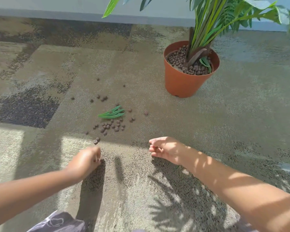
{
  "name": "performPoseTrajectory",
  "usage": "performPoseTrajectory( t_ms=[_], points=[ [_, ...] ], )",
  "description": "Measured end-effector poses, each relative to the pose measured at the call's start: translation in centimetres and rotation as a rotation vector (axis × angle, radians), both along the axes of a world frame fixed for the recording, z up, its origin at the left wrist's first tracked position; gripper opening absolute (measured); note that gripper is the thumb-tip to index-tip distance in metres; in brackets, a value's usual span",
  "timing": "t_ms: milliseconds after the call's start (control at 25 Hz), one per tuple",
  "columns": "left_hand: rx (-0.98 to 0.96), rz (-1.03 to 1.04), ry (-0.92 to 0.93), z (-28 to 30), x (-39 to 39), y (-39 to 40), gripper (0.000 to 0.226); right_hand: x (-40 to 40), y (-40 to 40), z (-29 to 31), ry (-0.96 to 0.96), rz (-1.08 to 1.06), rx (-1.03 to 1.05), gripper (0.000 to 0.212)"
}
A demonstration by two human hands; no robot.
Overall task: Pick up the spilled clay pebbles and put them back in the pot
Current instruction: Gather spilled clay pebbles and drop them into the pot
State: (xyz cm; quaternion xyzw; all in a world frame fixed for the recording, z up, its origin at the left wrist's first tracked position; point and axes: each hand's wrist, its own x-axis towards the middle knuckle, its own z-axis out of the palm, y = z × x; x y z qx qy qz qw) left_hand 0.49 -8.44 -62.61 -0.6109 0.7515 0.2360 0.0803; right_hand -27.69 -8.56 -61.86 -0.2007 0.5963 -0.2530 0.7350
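Plainly little is done: most round, rough brown pebbles lie scattered on the nubby carpet, left of and nearer than the smooth terracotta-coloured pot. Left hand fingers bunch together, perhaps pinching a pebble; right hand fingers curl loosely, seemingly empty.

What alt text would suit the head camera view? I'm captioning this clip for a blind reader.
Brown clay pebbles and a fallen green leaf lie scattered on carpet, ahead of a person's two bare hands. The left hand is loosely curled near two stray pebbles; the right hand hovers half-open. An orange pot with a plant stands upright beyond, to the right.
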Motion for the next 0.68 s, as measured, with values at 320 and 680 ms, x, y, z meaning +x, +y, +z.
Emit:
performPoseTrajectory(
  t_ms=[320,680],
  points=[
    [-0.092,0.408,0.080,-1.7,-0.1,-5.1,0.020,0.0,-0.2,0.4,-0.029,-0.065,0.017,0.010],
    [0.100,0.880,0.543,-0.3,-1.6,-5.1,0.006,0.1,-0.7,1.1,0.000,-0.068,-0.006,0.025]
  ],
)
